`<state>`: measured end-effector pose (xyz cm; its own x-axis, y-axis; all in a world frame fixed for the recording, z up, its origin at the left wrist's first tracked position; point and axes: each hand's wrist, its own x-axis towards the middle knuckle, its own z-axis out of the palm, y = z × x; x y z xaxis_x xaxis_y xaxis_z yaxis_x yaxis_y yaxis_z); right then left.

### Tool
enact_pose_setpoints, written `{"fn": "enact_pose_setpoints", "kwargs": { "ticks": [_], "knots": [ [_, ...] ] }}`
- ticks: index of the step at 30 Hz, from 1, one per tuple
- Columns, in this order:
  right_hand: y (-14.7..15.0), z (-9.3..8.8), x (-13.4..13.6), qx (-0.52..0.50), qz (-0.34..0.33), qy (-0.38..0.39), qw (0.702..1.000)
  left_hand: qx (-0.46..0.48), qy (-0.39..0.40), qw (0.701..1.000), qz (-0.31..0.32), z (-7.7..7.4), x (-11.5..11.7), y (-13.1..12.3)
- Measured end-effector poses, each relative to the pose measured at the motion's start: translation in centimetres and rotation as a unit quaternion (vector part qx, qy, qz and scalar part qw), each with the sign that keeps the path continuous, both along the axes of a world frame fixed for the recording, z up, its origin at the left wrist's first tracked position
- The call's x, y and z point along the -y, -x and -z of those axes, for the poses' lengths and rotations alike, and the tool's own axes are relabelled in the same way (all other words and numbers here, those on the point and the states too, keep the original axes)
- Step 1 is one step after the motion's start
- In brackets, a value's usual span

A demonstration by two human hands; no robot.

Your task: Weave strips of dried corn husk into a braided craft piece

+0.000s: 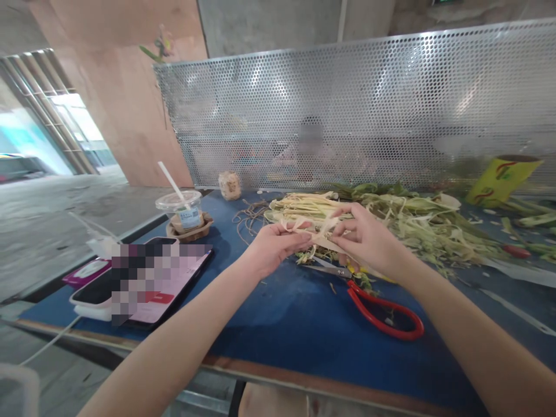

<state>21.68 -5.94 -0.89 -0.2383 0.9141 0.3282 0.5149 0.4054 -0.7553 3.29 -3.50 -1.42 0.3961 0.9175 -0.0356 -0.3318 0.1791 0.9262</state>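
My left hand pinches one side of a pale, thin plant strip that looks like corn husk. From the other side my right hand holds the same strip between thumb and fingers, so it spans the short gap above the table. Just below the hands lie scissors with red handles, their blades apart and pointing left. Behind the hands sits a bundle of pale yellow-green stalks. A heap of green leaves and husks spreads to the right.
On the blue table's left are a tablet, a phone and a lidded cup with a straw. Brown twine lies beside the stalks. A yellow tube stands back right, before a perforated metal screen.
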Motion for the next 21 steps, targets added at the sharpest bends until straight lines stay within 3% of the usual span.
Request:
{"fn": "enact_pose_setpoints", "kwargs": {
  "ticks": [2,4,6,8,14,21],
  "knots": [
    [-0.5,0.0,0.0,0.11,-0.04,-0.097,0.988,0.004,0.006,1.0,0.022,-0.1,0.0,0.1],
    [-0.7,0.1,-0.1,0.204,-0.058,-0.208,0.955,0.007,0.003,0.999,0.046,-0.1,0.1,0.1],
    [-0.8,0.2,0.0,0.229,-0.074,-0.285,0.928,0.011,0.0,0.998,0.057,0.0,0.1,0.2],
    [-0.7,0.1,0.0,0.201,-0.095,-0.321,0.921,0.01,-0.002,0.997,0.07,0.1,0.2,0.3],
    [-0.9,-0.4,0.3,0.127,-0.118,-0.276,0.945,-0.01,-0.004,0.994,0.112,-0.2,0.5,0.2],
    [-0.9,-1.0,0.5,0.151,-0.131,-0.229,0.953,-0.004,0.004,0.992,0.125,0.0,0.5,0.3]
  ]
}}
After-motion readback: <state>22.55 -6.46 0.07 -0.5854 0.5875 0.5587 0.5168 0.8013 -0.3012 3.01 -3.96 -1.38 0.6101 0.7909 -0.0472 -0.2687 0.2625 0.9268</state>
